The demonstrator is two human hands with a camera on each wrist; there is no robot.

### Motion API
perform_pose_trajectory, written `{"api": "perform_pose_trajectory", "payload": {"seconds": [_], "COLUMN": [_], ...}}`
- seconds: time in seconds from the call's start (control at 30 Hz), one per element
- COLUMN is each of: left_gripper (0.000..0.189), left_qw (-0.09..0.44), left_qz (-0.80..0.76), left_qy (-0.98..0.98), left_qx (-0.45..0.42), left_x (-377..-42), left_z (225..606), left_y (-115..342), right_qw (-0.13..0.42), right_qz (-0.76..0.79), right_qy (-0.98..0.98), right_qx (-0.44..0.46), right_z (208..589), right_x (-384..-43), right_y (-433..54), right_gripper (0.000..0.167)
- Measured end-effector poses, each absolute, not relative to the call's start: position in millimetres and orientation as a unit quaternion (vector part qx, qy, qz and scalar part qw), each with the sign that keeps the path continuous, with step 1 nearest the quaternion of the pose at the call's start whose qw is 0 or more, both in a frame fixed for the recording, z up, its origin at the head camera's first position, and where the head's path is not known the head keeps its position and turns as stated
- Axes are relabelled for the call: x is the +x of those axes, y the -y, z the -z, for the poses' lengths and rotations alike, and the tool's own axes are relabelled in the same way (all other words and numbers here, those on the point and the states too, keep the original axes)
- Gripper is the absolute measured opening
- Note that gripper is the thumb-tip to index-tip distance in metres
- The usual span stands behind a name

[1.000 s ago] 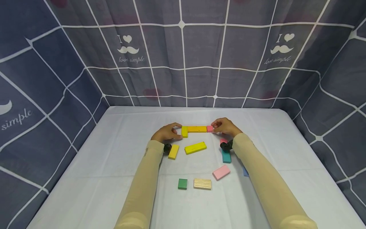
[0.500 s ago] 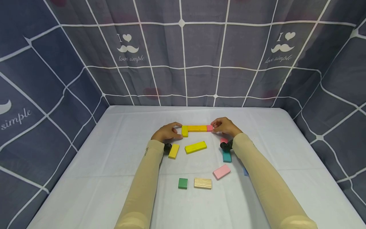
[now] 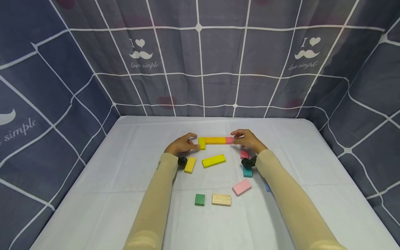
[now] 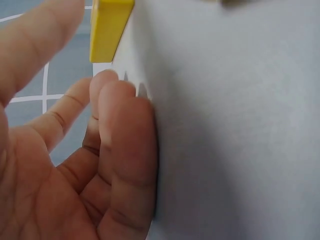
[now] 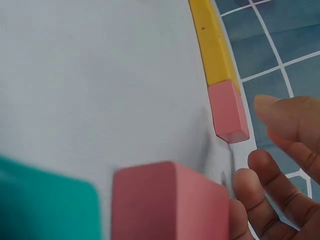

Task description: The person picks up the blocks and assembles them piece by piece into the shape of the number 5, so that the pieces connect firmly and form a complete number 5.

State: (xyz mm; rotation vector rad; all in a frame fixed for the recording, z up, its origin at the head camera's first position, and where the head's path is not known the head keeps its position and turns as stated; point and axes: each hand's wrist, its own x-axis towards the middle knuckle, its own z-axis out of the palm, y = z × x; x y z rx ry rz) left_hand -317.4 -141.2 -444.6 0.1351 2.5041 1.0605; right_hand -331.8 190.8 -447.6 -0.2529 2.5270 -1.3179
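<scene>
A row of blocks lies at the far middle of the table: a yellow block at its left end, a long orange-yellow block, then a small pink block. My left hand is beside the row's left end, thumb and fingers spread around the yellow block's side; in the left wrist view its fingers are loosely bent and grip nothing. At the other end, my right hand has relaxed fingers. The right wrist view shows a gap between these fingers and the pink block.
Nearer me lie a yellow block, a longer yellow block, a light pink block, a green square and a ridged wooden block. A red-pink block, teal block and partly hidden blue block lie by the right arm.
My right fingers have loosened and come away from the small pink block, the hand shifting slightly right. The left hand has eased slightly left. The row of blocks stays put.
</scene>
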Motion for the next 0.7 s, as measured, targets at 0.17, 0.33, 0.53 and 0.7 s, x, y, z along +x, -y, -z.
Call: {"api": "perform_pose_trajectory", "payload": {"seconds": [0.17, 0.33, 0.53, 0.7], "left_gripper": [0.063, 0.052, 0.041, 0.035], "left_qw": [0.207, 0.193, 0.15, 0.127], "left_qz": [-0.408, -0.448, -0.483, -0.469], "left_qy": [-0.887, -0.871, -0.86, -0.868], "left_qx": [0.063, 0.063, 0.071, 0.104], "left_x": [-317, -316, -309, -301], "left_z": [447, 451, 450, 447], "left_y": [146, 151, 155, 157], "right_qw": [0.129, 0.113, 0.11, 0.101], "right_qz": [0.48, 0.5, 0.53, 0.543], "right_qy": [-0.863, -0.853, -0.833, -0.824], "right_qx": [-0.09, -0.101, -0.112, -0.128], "right_z": [446, 446, 445, 443], "right_x": [-324, -317, -310, -305], "right_y": [-190, -190, -189, -188], "right_gripper": [0.043, 0.041, 0.04, 0.038]}}
